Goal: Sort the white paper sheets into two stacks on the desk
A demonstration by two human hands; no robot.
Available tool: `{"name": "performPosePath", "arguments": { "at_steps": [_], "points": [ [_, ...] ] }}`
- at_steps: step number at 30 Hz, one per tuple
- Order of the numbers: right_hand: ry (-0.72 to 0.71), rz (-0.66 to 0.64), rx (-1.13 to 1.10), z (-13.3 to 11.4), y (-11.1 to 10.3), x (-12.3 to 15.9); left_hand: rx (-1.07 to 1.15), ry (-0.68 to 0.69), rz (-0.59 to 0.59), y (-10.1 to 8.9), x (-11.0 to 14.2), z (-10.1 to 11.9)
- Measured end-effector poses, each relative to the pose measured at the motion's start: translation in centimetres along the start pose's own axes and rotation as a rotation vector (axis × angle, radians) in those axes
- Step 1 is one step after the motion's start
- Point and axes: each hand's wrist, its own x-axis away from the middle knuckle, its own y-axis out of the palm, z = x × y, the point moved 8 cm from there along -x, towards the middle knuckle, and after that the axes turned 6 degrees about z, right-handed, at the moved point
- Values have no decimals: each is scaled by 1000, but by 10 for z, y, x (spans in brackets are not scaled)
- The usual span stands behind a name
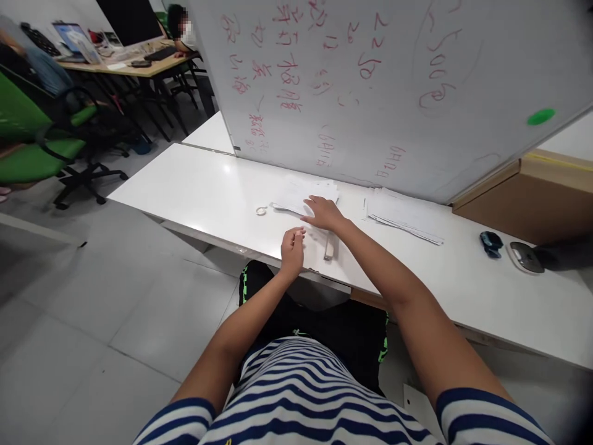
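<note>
My right hand (324, 213) reaches over the left pile of papers (301, 193). Its fingers are stretched and spread, with the fingertips over the sheets; whether they press on them I cannot tell. My left hand (292, 250) is near the table's front edge, fingers loosely bent, with nothing visible in it. Between my hands and the edge lies a narrow pale object like a stapler (329, 246), partly hidden by my right forearm. A small whitish ring (261, 211) sits left of the papers on the white table (189, 179).
Another paper stack (403, 216) lies to the right. Beyond it are a small dark blue object (491, 243), a rounded grey-black device (526, 256) and a cardboard box (523, 201). A whiteboard (389, 123) stands along the back. Green chairs (41, 148) and people are at far left.
</note>
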Motion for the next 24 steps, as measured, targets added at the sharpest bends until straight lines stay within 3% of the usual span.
{"name": "performPosePath", "arguments": {
  "at_steps": [5, 9, 13, 17, 21, 24],
  "points": [
    [-59, -31, 150, -12, 16, 1, 70, -85, 99, -57, 5, -11],
    [-26, -20, 105, -9, 11, 8, 112, -137, 149, -74, 1, -11],
    [-3, 98, 65, -13, -11, 20, 161, -236, 52, -57, -1, -9],
    [-58, 318, -11, -45, -41, 52, 223, -264, -101, -26, 2, 5],
    [-146, 317, 27, -81, -46, 89, 486, -302, -132, -14, -3, 27],
    [-221, 274, 50, -95, -39, 108, 641, -366, -190, -11, -8, 34]
  ]
}}
